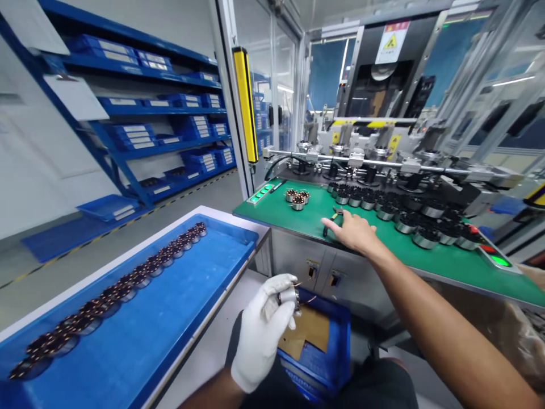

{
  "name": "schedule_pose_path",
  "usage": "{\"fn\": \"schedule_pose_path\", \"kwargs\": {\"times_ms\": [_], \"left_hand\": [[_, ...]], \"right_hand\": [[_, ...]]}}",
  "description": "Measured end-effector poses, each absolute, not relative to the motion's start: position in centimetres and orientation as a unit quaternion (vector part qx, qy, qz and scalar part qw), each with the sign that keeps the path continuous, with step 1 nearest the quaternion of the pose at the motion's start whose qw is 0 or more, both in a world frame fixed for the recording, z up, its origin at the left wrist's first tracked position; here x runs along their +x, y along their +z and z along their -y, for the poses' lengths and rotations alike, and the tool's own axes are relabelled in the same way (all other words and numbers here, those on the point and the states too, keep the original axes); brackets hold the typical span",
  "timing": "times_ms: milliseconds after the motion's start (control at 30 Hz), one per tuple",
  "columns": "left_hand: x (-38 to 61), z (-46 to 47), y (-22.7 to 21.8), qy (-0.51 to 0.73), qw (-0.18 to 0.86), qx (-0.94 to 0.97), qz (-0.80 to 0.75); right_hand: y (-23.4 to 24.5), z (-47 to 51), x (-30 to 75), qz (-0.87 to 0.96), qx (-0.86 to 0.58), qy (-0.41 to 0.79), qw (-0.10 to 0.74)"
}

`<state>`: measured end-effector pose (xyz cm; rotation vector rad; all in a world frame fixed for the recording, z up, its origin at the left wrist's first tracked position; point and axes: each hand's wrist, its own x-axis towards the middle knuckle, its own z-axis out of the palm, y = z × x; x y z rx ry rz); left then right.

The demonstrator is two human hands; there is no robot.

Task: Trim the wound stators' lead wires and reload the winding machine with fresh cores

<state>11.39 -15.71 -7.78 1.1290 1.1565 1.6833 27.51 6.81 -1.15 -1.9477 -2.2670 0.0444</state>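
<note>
My left hand (263,329), in a white glove, is closed around a small silver wound motor stator (289,297). Thin copper wire ends stick out from it to the right. Over the front of the green worktop, my bare right hand (355,230) reaches out with thumb and fingers apart. A small pair of cutting pliers (334,220) with dark handles is at its thumb and fingertips, partly covered by the hand. Just left of the pliers stands a small group of copper-wound stators (298,200).
Rows of black-topped silver parts (385,210) cover the worktop's back and right. Behind stands a machine with a metal bar (374,162). At left, a blue tray (170,301) holds a line of stators (128,287). A blue bin (340,335) with cardboard sits below.
</note>
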Motion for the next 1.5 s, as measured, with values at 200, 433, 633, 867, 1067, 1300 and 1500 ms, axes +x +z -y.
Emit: {"fn": "schedule_pose_path", "kwargs": {"times_ms": [200, 433, 633, 867, 1067, 1300, 1500], "left_hand": [[11.7, 15.9, -8.0, 0.670, 0.309, 0.470, -0.484], [11.4, 16.7, -9.0, 0.667, 0.240, 0.511, -0.486], [11.8, 15.8, -9.2, 0.668, 0.209, 0.568, -0.433], [12.8, 15.4, -9.1, 0.654, 0.189, 0.592, -0.431], [13.1, 15.9, -9.2, 0.651, 0.193, 0.598, -0.427], [13.1, 16.0, -8.9, 0.649, 0.190, 0.598, -0.431], [13.2, 15.8, -9.3, 0.643, 0.186, 0.601, -0.436]], "right_hand": [[-0.4, -5.0, 30.3, 0.845, -0.531, 0.048, 0.041], [-3.9, 0.4, 36.0, 0.895, -0.414, -0.069, 0.148], [-13.3, 12.8, 37.1, 0.874, -0.349, 0.080, 0.328], [-14.7, 16.9, 34.4, 0.796, -0.356, 0.348, 0.345], [-12.3, 16.3, 33.5, 0.784, -0.346, 0.374, 0.356], [-15.3, 16.3, 35.8, 0.848, -0.343, 0.272, 0.299], [-14.7, 16.0, 34.8, 0.828, -0.334, 0.298, 0.338]]}}
